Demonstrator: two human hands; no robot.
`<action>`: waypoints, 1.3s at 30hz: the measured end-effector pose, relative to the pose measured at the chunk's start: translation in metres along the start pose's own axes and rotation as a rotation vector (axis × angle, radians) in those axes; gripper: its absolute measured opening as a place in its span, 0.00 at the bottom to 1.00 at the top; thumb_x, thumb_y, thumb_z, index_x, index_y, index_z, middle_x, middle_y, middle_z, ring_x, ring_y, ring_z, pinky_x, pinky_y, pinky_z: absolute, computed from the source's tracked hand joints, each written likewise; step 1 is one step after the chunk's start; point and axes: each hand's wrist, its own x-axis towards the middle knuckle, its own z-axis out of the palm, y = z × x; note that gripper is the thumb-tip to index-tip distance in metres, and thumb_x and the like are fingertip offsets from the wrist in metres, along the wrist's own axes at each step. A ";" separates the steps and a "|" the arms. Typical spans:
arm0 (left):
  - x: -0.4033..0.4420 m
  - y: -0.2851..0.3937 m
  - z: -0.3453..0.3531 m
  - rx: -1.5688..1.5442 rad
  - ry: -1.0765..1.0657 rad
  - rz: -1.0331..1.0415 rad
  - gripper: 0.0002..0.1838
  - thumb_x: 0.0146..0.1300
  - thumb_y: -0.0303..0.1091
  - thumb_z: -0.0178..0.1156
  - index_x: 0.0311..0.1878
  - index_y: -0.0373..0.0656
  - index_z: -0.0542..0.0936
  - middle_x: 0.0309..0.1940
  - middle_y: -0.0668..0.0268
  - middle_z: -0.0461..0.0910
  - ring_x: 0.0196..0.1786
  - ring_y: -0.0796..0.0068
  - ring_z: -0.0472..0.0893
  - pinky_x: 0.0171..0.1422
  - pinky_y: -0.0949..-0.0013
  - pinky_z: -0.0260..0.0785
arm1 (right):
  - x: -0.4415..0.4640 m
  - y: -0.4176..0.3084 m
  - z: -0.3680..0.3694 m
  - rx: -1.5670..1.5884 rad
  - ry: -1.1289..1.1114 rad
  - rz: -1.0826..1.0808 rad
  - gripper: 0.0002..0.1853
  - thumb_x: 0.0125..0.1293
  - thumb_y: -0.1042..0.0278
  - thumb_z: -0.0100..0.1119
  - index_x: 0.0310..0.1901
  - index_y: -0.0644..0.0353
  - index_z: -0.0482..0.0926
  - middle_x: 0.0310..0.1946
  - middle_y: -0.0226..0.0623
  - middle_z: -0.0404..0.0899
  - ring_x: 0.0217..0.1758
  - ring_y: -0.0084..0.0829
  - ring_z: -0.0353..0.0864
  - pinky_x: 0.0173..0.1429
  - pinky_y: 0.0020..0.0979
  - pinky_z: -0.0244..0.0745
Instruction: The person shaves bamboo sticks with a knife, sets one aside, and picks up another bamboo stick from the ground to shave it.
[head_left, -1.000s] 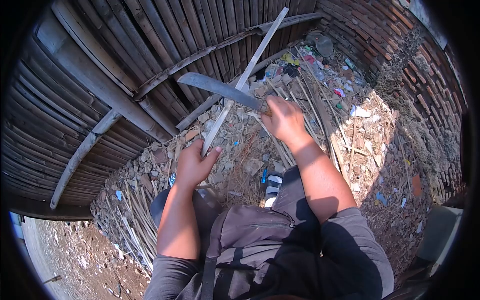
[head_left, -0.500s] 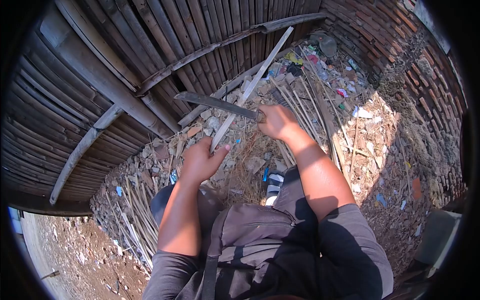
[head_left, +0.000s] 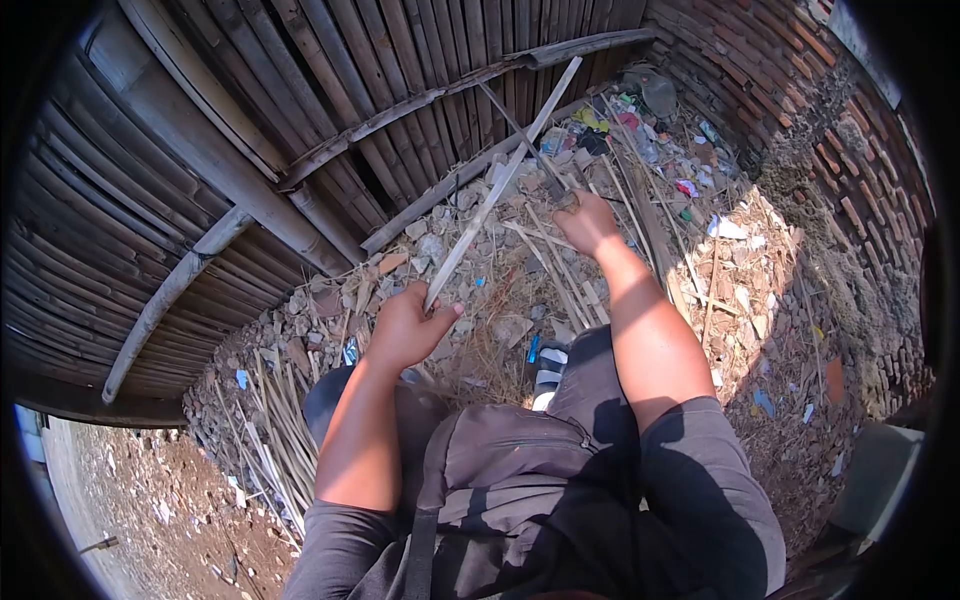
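My left hand [head_left: 408, 325] is closed around the lower end of a long pale bamboo strip [head_left: 490, 200], which slants up and away to the right. My right hand [head_left: 588, 222] grips the handle of a machete [head_left: 530, 145], and its blade points away and up to the left. In this view the blade crosses the strip near its upper half; I cannot tell whether they touch. Seen nearly edge-on, the blade looks thin.
A bamboo-slat wall [head_left: 230, 120] rises on the left, and a brick wall [head_left: 850, 190] on the right. Rubble and litter [head_left: 640, 130] cover the ground. Several loose bamboo strips [head_left: 270, 430] lie by my left knee, with others [head_left: 655, 220] to the right. A sandal [head_left: 548, 375] shows between my legs.
My right hand has moved forward and right, and the machete has swung from pointing left to pointing away. The left hand and the bamboo strip have barely shifted.
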 end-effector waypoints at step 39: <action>0.006 0.022 0.014 0.060 0.028 0.010 0.27 0.66 0.55 0.72 0.43 0.34 0.82 0.28 0.51 0.83 0.33 0.53 0.85 0.42 0.54 0.75 | -0.052 -0.095 -0.008 -0.322 -0.414 -0.269 0.26 0.57 0.60 0.69 0.60 0.51 0.86 0.46 0.52 0.89 0.52 0.54 0.89 0.59 0.48 0.83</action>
